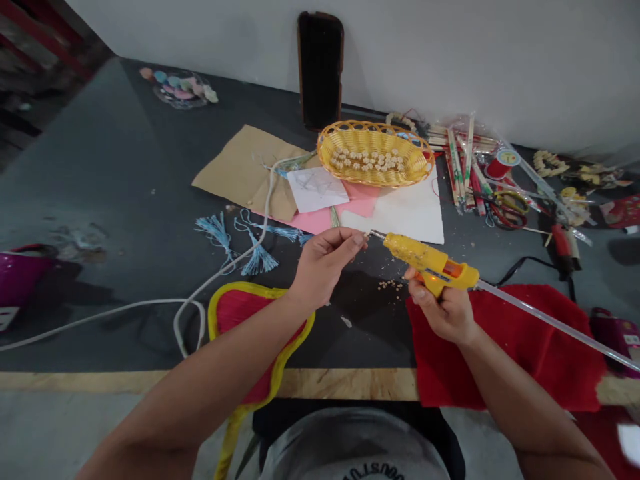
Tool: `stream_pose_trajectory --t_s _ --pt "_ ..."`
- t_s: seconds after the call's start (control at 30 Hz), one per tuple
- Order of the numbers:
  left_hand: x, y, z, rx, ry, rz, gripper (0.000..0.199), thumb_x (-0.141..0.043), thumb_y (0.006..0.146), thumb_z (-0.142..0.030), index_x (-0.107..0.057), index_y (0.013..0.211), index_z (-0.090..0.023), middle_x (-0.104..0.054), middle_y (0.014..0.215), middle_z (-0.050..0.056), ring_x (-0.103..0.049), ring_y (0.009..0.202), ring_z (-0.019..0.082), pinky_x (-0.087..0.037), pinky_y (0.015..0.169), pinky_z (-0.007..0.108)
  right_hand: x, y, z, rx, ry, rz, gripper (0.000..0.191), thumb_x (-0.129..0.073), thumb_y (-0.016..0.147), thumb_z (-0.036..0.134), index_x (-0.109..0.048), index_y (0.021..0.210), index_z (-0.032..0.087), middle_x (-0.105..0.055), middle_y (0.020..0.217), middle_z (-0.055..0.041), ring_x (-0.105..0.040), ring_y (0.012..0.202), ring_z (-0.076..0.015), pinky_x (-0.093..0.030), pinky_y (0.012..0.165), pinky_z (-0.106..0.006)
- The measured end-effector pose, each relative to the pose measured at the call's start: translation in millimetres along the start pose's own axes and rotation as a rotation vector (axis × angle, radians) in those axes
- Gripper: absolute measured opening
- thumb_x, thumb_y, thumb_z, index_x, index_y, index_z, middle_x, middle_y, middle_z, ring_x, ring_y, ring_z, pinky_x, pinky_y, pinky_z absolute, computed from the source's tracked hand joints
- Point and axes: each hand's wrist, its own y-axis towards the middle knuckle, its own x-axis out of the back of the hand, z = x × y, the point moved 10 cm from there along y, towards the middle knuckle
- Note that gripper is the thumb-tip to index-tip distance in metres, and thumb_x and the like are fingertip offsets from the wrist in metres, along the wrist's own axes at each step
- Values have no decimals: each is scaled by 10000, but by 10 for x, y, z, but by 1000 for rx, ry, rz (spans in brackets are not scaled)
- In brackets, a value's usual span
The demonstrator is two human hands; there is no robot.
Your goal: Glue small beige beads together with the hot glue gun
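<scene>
My right hand (443, 310) is wrapped round the handle of a yellow glue gun (423, 259), with a clear glue stick (545, 319) trailing out of its back. The gun's metal tip points left and meets the fingertips of my left hand (327, 260). Those fingers pinch something small and pale, too tiny to make out. Small beige bits (390, 285) lie on the dark table under the gun. Behind the hands stands a yellow woven basket (375, 175) with several small pale flower-like pieces (370, 160) in it.
Blue tassels (260, 259), a white cable (225, 270) and a red, yellow-edged cushion (235, 307) lie left. Paper sheets (235, 167) sit under the basket. A phone (321, 70) leans on the wall. Scissors (510, 203), red thread (503, 164) and red cloth (520, 347) are at right.
</scene>
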Motion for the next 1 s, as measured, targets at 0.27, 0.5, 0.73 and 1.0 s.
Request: stream_pose_trajectory --t_s 0.27,0.5,0.73,1.0 --pt "7 10 -15 -35 11 12 127 -754 749 -319 -734 747 -193 -661 724 12 -472 599 85 -381 561 214 299 92 -426 -246 511 -268 207 -565 904 429 -550 993 242 -555 715 23 -513 550 -110 -431 497 -256" --pt "-23 -6 -6 -10 12 10 130 -760 733 -312 -730 722 -186 -656 718 5 -463 582 77 -380 575 217 383 109 -942 -557 627 -335 362 -737 746 466 -540 925 221 -561 642 53 -565 562 -96 -497 516 -207" --pt "-40 -18 5 -2 33 7 142 -767 722 -318 -726 717 -182 -651 707 2 -473 586 81 -387 587 222 628 128 -1045 -481 364 -343 476 -596 851 520 -528 1198 201 -686 765 -20 -665 671 -160 -545 622 -284" --pt "-100 -67 130 38 66 70 128 -754 753 -312 -735 748 -185 -647 707 0 -464 607 74 -385 613 206 704 188 -112 66 -712 -375 128 -592 896 274 -709 923 229 -676 1007 -75 -551 1007 -256 -432 886 -429"
